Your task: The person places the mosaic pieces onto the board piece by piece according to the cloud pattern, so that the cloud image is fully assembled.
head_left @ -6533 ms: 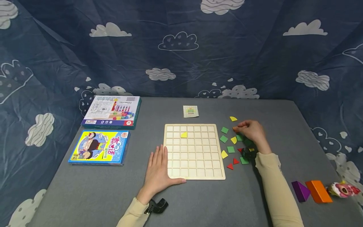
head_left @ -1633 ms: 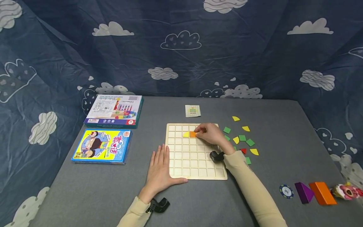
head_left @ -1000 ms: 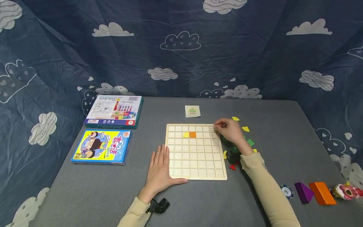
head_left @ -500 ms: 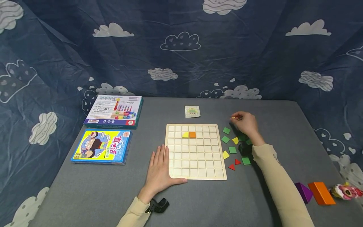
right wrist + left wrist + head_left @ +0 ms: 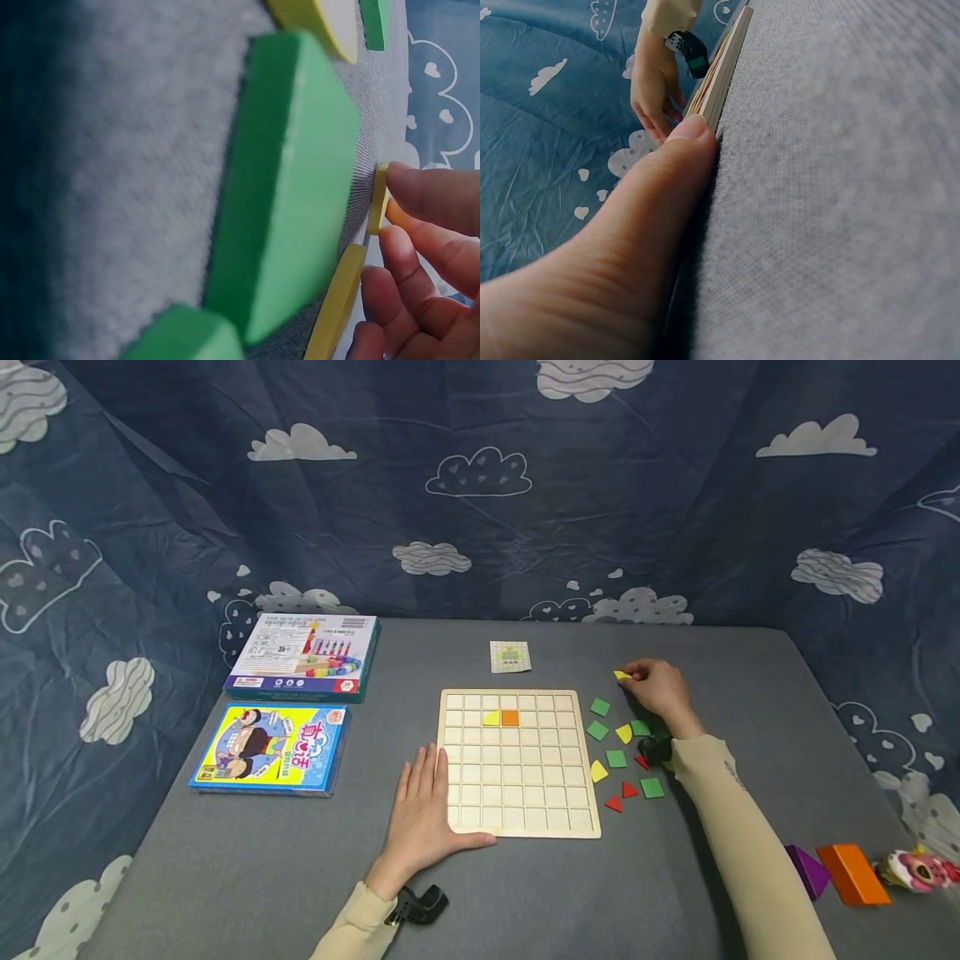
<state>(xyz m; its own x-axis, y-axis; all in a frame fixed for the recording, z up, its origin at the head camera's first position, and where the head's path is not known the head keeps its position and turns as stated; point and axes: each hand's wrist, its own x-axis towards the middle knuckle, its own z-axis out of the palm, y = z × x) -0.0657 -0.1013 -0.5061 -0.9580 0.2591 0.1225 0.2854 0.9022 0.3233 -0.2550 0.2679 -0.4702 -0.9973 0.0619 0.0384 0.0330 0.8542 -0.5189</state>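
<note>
My left hand lies flat with straight fingers along the left edge of a pale wooden grid board. Its thumb touches the board's front edge. The board bears a yellow quarter-circle tile and, just right of it, an orange square tile. Beyond the board's right side, my right hand pinches another yellow quarter-circle tile between thumb and fingers at the table surface. Nearby lie green square tiles, yellow quarter-circles and red triangles; my right wrist and forearm hide some.
A small pattern card lies behind the board. Two boxes, one white and teal, one blue and yellow, sit at left. A purple block, an orange block and a figurine stand at front right.
The orange square was set on the board beside the yellow tile. My right hand then left the board toward the back right and took hold of a yellow quarter-circle. My left hand stayed put.
</note>
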